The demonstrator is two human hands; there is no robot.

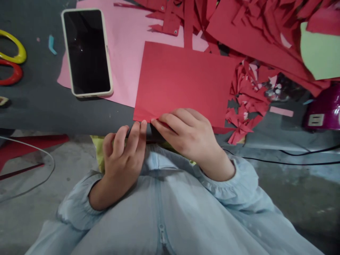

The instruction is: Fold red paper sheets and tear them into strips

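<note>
A red sheet of paper [183, 81] lies flat near the table's front edge, with a narrow fold along its near side. My left hand [124, 157] has its fingertips closed at the sheet's near left corner, its thumb out of sight. Beside it, my right hand [186, 136] pinches the same near edge, fingers pressed together and partly covering the fold. The fingertips of both hands are close together but apart. Beneath the red sheet is a larger pink sheet [122, 60].
A phone [87, 53] rests on the pink sheet. Scissors with yellow and red handles [17, 58] lie at left. Red paper scraps [247, 92] and cut red pieces [260, 32] spread across the right, beside a light green piece [320, 53] and a shiny purple object [324, 109].
</note>
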